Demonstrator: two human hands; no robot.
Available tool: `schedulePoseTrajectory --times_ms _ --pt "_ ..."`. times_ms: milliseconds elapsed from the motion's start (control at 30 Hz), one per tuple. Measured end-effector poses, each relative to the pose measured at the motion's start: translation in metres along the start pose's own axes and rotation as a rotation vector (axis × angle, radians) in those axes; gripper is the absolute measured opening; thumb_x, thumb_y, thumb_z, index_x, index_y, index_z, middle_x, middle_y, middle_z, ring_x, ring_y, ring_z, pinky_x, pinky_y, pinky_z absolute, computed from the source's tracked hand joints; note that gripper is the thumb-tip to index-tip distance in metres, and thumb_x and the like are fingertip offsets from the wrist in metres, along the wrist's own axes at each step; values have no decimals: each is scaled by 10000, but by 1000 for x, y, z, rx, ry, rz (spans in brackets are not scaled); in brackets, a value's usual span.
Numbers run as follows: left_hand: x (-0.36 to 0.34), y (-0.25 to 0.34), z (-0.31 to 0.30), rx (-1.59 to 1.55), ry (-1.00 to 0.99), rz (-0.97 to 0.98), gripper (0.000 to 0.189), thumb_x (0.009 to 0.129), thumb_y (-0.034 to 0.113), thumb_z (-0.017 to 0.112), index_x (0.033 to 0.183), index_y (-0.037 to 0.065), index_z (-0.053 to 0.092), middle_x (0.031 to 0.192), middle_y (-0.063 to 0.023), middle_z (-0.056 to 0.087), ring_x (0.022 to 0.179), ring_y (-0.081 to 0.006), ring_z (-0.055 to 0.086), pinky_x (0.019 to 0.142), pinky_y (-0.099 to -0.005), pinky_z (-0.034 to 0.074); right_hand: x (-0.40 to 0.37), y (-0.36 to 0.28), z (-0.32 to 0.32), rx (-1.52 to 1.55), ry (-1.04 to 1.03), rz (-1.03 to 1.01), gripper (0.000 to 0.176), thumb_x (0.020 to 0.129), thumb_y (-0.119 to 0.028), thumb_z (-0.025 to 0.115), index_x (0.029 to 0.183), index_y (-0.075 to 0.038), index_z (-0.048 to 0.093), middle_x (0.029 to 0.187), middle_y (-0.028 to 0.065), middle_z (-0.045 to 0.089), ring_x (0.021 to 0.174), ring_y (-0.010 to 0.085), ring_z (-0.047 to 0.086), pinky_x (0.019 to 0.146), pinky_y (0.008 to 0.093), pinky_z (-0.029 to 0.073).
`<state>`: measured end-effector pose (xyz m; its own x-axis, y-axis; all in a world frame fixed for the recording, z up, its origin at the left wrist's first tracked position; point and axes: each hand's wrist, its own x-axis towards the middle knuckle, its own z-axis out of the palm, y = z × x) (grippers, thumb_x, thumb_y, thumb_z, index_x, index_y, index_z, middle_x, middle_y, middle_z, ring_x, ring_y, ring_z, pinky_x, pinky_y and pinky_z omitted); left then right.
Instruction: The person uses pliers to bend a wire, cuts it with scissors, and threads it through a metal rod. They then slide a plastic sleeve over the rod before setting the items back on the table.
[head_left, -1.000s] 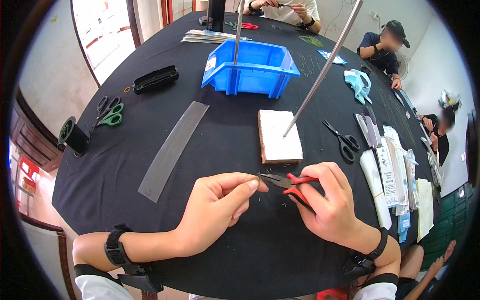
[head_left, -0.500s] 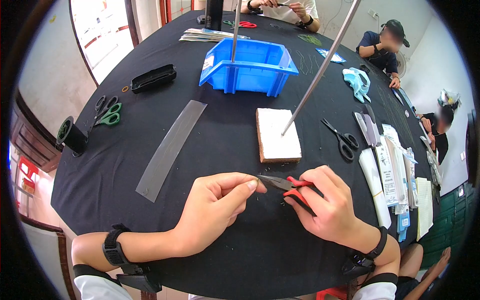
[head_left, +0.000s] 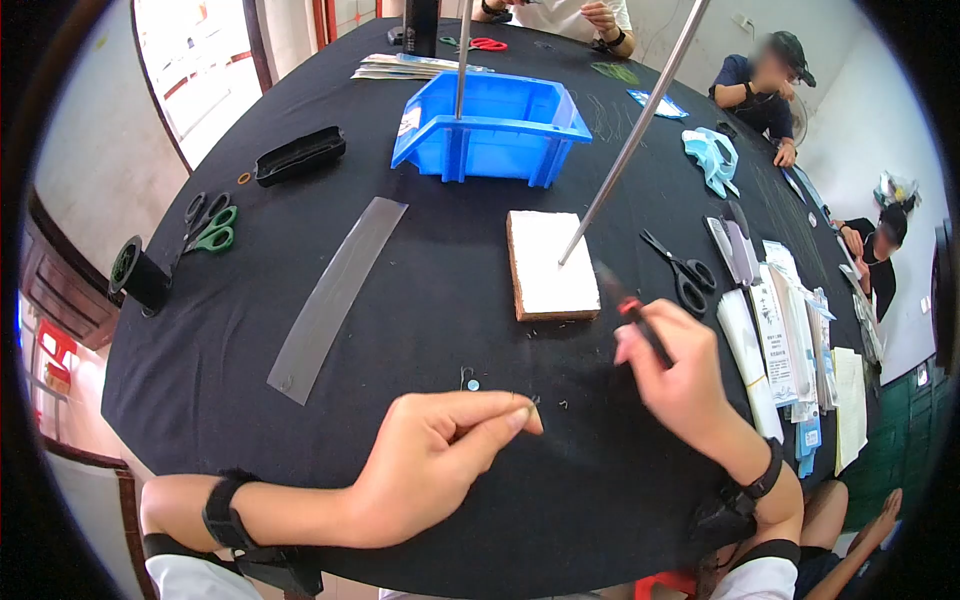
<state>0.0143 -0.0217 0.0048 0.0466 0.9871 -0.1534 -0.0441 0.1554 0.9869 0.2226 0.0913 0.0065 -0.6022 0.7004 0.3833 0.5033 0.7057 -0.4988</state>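
My left hand (head_left: 440,460) is pinched at the lower middle, its fingertips on something tiny that I cannot make out. To its right, my right hand (head_left: 680,375) grips red-handled pliers (head_left: 630,305), blurred by motion, beside the right edge of a white-topped block (head_left: 553,270). A metal rod (head_left: 630,145) meets the top of this block. Just above my left hand, a small blue disc (head_left: 473,385) lies on the black cloth. A clear strip (head_left: 338,300) is stretched out to the left.
A blue bin (head_left: 492,135) and a black tray (head_left: 300,157) are farther back. Scissors (head_left: 690,272) and packets (head_left: 785,340) lie at right, green scissors (head_left: 216,232) and a spool (head_left: 140,275) at left. Other people (head_left: 765,90) sit around the table.
My right hand has moved the pliers away from my left fingertips, up and to the right. My left hand has dropped slightly toward me, and the blue disc now shows.
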Motion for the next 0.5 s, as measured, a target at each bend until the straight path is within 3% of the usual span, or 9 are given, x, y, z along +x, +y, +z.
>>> schedulePoseTrajectory --times_ms 67,167,200,333,433,467,500 --pt "6 2 -4 -17 34 -18 200 926 147 535 916 -15 652 538 55 428 451 -1 345 402 -179 239 -2 -1 -5 38 37 23 156 832 -64 593 704 23 606 763 130 587 653 239 600 583 318 458" --pt "13 0 -6 -20 54 19 198 920 148 544 923 -12 660 555 48 449 470 -4 351 413 -179 252 -4 -12 6 228 -113 -40 79 823 -46 609 835 17 656 830 127 594 752 222 606 658 289 469" --pt "12 1 -4 5 63 38 197 919 146 544 922 -12 661 561 45 457 476 -5 355 418 -180 258 -5 -15 6 351 -192 14 134 810 -43 632 930 2 669 884 104 587 801 197 600 707 284 471" --pt "9 2 -3 101 -18 65 184 912 134 552 924 -10 668 585 41 486 505 -7 375 442 -187 282 -6 -28 8 454 -134 87 179 782 -29 663 959 -7 671 937 84 567 846 176 592 764 273 472" --pt "9 1 0 114 -97 78 176 910 128 555 924 -5 670 590 46 493 528 -5 388 457 -190 298 -8 -28 7 462 -171 -42 195 757 -19 683 952 -7 671 951 95 568 857 183 594 769 272 476" --pt "8 5 -2 98 -134 -30 137 881 65 565 933 -29 651 745 -21 636 627 -11 444 533 -202 368 -9 -29 8 441 -146 -80 211 738 -16 698 947 -5 671 962 107 570 855 197 595 755 282 483" --pt "8 5 -1 105 -139 -15 138 881 66 565 934 -28 651 742 -21 636 622 -12 444 529 -203 367 -10 -30 8 430 -131 -87 203 729 -14 703 928 -1 669 960 112 572 850 204 595 747 284 484"
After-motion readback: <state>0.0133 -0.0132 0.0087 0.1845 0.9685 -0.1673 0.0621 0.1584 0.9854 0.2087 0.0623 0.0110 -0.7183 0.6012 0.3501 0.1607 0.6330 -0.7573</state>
